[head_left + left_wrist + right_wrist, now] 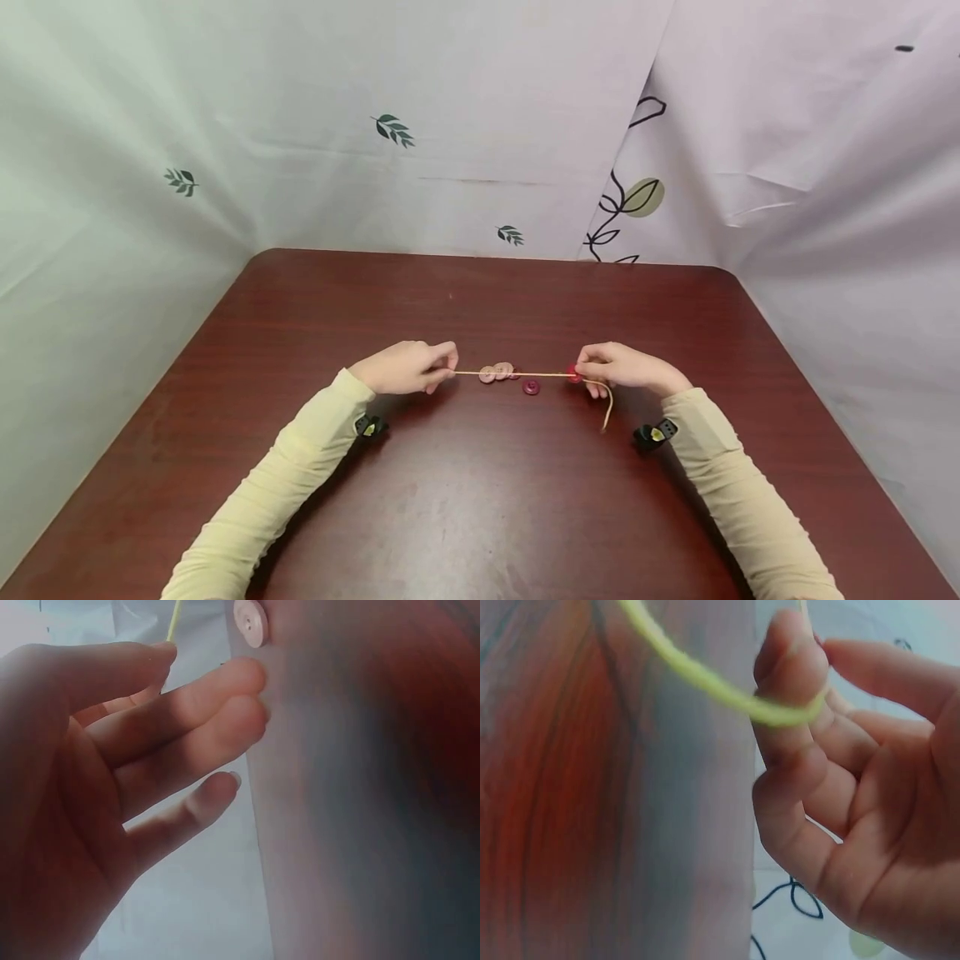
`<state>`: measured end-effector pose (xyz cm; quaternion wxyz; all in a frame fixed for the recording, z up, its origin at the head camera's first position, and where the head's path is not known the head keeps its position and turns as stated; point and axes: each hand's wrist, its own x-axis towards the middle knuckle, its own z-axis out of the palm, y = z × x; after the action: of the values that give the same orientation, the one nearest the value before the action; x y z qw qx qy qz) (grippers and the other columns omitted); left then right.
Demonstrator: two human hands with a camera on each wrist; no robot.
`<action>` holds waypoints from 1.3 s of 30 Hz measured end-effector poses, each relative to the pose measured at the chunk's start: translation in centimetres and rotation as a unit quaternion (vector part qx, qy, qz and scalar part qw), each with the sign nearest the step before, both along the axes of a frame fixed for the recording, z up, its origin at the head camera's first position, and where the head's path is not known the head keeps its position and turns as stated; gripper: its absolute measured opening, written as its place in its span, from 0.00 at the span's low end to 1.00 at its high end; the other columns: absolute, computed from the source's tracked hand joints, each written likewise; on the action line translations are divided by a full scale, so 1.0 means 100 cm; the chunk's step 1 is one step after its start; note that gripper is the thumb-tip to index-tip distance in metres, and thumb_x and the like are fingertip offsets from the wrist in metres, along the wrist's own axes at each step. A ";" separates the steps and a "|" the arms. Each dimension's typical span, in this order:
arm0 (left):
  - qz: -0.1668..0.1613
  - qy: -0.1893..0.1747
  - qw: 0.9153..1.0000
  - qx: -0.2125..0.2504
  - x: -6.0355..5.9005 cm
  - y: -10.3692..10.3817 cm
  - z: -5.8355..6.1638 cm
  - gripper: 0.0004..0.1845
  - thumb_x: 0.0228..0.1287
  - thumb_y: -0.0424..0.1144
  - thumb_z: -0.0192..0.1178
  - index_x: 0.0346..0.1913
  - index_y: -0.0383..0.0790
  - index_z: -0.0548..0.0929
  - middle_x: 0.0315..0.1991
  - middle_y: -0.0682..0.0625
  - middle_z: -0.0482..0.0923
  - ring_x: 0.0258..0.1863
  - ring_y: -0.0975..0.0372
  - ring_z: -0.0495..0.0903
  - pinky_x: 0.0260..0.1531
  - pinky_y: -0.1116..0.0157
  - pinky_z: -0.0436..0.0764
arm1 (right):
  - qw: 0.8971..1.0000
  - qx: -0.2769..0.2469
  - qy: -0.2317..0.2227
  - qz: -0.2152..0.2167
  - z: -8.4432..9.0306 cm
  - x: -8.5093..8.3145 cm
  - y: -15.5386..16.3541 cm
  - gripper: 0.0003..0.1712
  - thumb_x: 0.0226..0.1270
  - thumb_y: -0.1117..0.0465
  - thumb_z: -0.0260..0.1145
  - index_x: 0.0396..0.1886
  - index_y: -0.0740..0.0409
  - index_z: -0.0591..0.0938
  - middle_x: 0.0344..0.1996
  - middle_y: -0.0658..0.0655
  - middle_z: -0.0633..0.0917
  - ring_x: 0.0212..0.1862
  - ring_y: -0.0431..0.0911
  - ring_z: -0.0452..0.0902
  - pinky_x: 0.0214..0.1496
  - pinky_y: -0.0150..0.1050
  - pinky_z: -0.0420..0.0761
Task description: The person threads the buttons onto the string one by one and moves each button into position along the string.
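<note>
A yellow string (543, 375) runs taut between the two hands. Its left end is pinched between the thumb and index finger of my left hand (408, 367); the other fingers are loosely bent. My right hand (622, 367) pinches a red button (573, 373) on the string, mostly covered by the fingertips. From there the loose tail of the string (705, 682) curves over the fingers and hangs down. Several pale pink buttons (487, 374) overlap in a row along the string's line, nearer the left hand. One of them, a pink button (252, 624), shows in the left wrist view.
A dark red button (531, 387) lies on the brown wooden table (450, 500) just in front of the string. Pale cloth (300, 108) with leaf prints surrounds the table's back and sides. Both forearms, in light yellow sleeves (277, 475), reach over the tabletop.
</note>
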<state>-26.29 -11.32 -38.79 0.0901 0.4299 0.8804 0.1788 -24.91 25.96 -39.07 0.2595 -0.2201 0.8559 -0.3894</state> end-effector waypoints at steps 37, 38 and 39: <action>-0.020 -0.088 0.995 -0.032 -0.004 -0.012 0.003 0.07 0.68 0.35 0.56 0.31 0.46 0.73 0.19 0.57 0.77 0.19 0.70 0.73 0.25 0.72 0.71 | 0.994 0.046 -0.096 0.033 -0.013 0.000 0.040 0.10 0.66 0.65 0.54 0.31 0.70 0.77 0.17 0.50 0.78 0.20 0.38 0.73 0.26 0.30 0.72; -0.021 -0.090 0.995 -0.033 -0.004 -0.012 0.002 0.07 0.68 0.34 0.56 0.30 0.46 0.73 0.19 0.57 0.77 0.19 0.70 0.73 0.25 0.72 0.71 | 0.994 0.048 -0.095 0.031 -0.013 0.000 0.040 0.10 0.65 0.65 0.54 0.31 0.70 0.76 0.16 0.50 0.78 0.20 0.38 0.73 0.26 0.30 0.72; -0.023 -0.090 0.995 -0.034 -0.004 -0.013 0.001 0.07 0.68 0.34 0.56 0.30 0.46 0.72 0.20 0.56 0.77 0.20 0.70 0.73 0.25 0.72 0.71 | 0.994 0.049 -0.095 0.029 -0.013 0.000 0.039 0.10 0.64 0.65 0.55 0.30 0.71 0.76 0.16 0.49 0.78 0.20 0.38 0.73 0.26 0.30 0.72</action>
<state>-26.72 -12.59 -38.67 0.1880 0.4284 0.8643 0.1845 -24.86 29.90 -40.42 0.3614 -0.1935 0.8387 -0.3586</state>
